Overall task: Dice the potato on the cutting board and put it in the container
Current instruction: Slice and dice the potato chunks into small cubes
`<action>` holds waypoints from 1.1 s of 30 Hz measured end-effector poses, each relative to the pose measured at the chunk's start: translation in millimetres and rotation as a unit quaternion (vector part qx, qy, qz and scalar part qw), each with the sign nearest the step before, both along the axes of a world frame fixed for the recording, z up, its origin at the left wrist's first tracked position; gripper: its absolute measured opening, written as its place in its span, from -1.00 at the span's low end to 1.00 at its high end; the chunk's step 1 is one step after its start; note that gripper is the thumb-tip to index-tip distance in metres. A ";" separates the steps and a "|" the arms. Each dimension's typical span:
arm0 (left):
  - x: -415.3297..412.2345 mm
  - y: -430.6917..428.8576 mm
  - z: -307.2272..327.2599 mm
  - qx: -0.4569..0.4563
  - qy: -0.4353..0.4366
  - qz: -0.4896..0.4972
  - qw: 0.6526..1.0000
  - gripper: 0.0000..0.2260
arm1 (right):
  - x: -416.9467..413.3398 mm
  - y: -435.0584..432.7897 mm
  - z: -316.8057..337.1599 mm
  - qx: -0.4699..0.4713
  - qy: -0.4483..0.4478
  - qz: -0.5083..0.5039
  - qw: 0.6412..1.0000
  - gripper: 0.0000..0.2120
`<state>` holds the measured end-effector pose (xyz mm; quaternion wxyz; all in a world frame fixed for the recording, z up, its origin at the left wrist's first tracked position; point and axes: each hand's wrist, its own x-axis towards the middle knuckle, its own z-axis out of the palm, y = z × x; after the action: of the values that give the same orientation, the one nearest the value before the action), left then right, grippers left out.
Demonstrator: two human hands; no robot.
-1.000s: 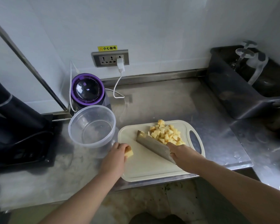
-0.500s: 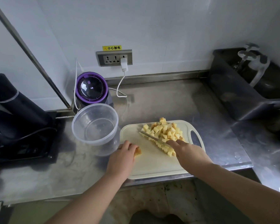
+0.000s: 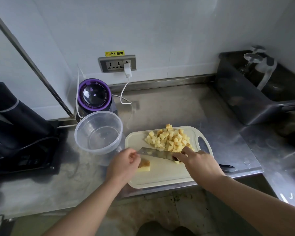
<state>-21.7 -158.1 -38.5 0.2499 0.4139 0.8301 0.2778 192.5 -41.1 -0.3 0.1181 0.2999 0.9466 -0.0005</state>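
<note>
A cream cutting board [image 3: 160,179] lies on the steel counter. A heap of diced potato [image 3: 169,138] covers its far part. My left hand [image 3: 122,165] holds an uncut potato slab [image 3: 144,166] at the board's left edge. My right hand [image 3: 197,163] grips a cleaver [image 3: 153,153], index finger stretched along the blade. The blade lies tilted between the slab and the heap, with bits stuck to it. A clear round container [image 3: 99,132] stands just left of the board with nothing in it.
A purple-rimmed appliance [image 3: 94,96] stands behind the container, with a white cable to the wall socket [image 3: 117,63]. A black appliance [image 3: 15,123] sits at the left. A dark bin [image 3: 255,92] stands at the right. The counter's front edge runs just under the board.
The cleaver has swung from the dice heap back toward me and now lies tilted beside the slab. My left hand has kept hold of the slab and shifted slightly right.
</note>
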 end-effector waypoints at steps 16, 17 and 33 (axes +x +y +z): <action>27.2 96.7 28.3 -0.071 0.092 -0.255 0.960 -0.63 | 14.4 19.3 13.6 0.076 0.061 -0.032 0.995 -0.52; 23.7 95.8 28.7 -0.049 0.072 -0.230 0.969 -0.64 | 15.3 18.5 14.8 0.065 0.058 -0.036 0.996 -0.54; -2.6 6.6 -8.3 -0.161 0.119 -0.239 0.950 -0.53 | -16.6 1.9 -1.5 -0.195 0.050 -0.152 0.967 -0.63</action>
<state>-24.3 -151.5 -46.8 0.2712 0.5845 0.7644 0.0213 175.9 -39.2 -1.8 0.1250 0.4114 0.8760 -0.2186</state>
